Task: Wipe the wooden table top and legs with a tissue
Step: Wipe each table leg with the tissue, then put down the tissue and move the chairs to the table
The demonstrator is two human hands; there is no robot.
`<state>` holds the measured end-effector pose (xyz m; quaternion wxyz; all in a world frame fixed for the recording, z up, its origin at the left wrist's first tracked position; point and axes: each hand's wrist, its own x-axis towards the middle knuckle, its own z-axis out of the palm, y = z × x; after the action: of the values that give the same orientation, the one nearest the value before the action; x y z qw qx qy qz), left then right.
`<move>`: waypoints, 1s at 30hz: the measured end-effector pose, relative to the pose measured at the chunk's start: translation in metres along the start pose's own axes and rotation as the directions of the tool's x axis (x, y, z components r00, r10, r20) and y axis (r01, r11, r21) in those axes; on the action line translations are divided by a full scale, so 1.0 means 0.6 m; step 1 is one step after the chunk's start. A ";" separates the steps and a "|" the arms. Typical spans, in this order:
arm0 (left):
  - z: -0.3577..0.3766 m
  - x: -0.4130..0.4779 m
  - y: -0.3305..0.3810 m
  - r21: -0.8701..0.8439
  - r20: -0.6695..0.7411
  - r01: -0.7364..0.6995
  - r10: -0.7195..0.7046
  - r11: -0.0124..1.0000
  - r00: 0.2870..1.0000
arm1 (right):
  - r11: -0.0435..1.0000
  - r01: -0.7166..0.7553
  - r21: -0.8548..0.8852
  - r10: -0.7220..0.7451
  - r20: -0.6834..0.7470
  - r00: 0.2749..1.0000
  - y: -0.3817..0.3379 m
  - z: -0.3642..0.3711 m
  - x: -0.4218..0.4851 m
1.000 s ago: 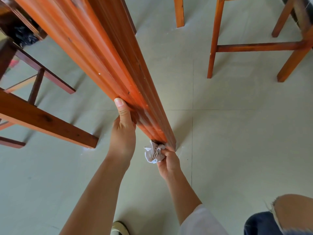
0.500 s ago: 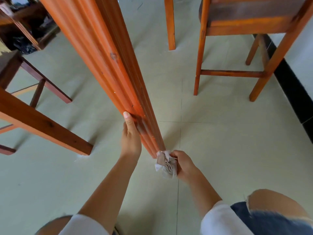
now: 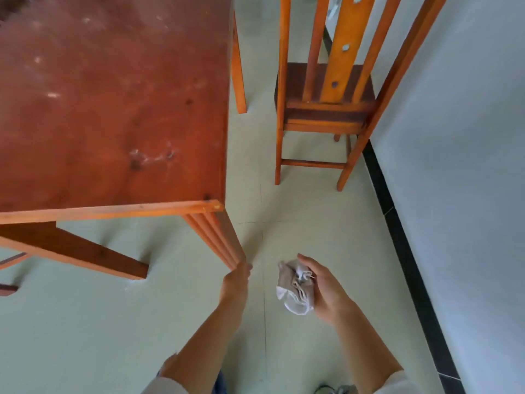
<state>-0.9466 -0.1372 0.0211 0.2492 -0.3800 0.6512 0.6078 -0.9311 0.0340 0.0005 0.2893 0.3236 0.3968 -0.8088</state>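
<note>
Table top (image 3: pixel 113 95): reddish wood, pale smudges, upper left. Near-corner table leg (image 3: pixel 218 240): ribbed, L hand (image 3: pixel 235 282) touching lower end, grip unclear. R hand (image 3: pixel 326 291): gripping crumpled tissue (image 3: pixel 295 291), apart from leg. 1 wooden chair (image 3: pixel 321 109) w/ slatted back, by wall (image 3: pixel 454 166), on pale tiled floor (image 3: pixel 85 336).

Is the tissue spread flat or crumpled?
Crumpled: the tissue sits bunched in folds in the right hand, apart from the table leg.

The left hand (image 3: pixel 234 282) and right hand (image 3: pixel 326 294) are bare, with 2 short white sleeves (image 3: pixel 397 381) (blue denim (image 3: pixel 220 382) beneath).
</note>
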 end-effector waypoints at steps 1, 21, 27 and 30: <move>0.001 -0.044 0.018 0.008 0.039 0.013 -0.014 1.000 0.999 | 0.999 0.009 -0.034 -0.010 -0.030 1.000 -0.019 0.014 -0.046; -0.500 -0.331 0.296 0.351 -0.062 -0.342 0.387 0.871 0.920 | 0.780 0.152 -0.607 -0.275 -0.113 0.955 -0.059 0.629 -0.258; -0.689 -0.264 0.326 0.480 -0.123 -0.317 0.421 0.818 0.899 | 0.790 0.107 -0.603 -0.207 -0.097 0.974 0.003 0.819 -0.177; -0.744 -0.239 0.348 0.474 -0.162 -0.327 0.446 0.818 0.880 | 0.806 0.106 -0.582 -0.175 -0.064 0.983 0.011 0.894 -0.147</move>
<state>-0.9676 -0.5534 0.3205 0.1080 -0.2515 0.8608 0.4290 -1.0288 -0.3954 0.3192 0.2898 0.2365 0.6616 -0.6499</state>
